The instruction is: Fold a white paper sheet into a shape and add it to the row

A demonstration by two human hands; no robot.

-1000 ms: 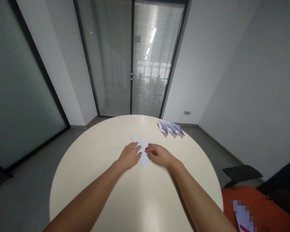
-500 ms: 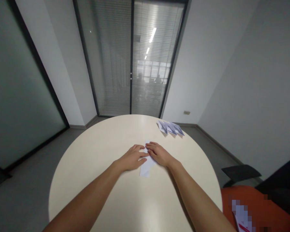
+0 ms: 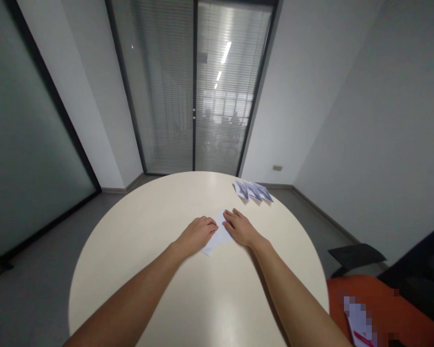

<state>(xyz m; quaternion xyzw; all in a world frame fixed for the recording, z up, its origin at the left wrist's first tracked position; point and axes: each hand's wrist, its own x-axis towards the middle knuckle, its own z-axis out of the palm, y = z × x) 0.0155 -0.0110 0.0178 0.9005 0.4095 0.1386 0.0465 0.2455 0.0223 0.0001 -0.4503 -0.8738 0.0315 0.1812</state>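
Observation:
A white piece of folded paper [image 3: 221,234] lies at an angle on the round table, between my two hands. My left hand [image 3: 198,234] is closed at the paper's left edge, its fingers together and curled over it; the thumb is mostly hidden. On the paper's upper right part rests my right hand [image 3: 240,228], fingers spread and laid fairly flat. The paper's lower tip pokes out below my left hand. Parts of its right side are covered by my right hand.
Several folded paper pieces [image 3: 253,191] overlap in a row near the table's far right edge. The pale round table [image 3: 137,231] fills the middle. At the lower right is an orange chair [image 3: 379,308] with a black armrest, and pixelated papers lie on its seat.
The paper has turned, its lower end swinging to the left. My left hand's spread fingers have closed together at its edge. My right hand has shifted slightly right, away from the left.

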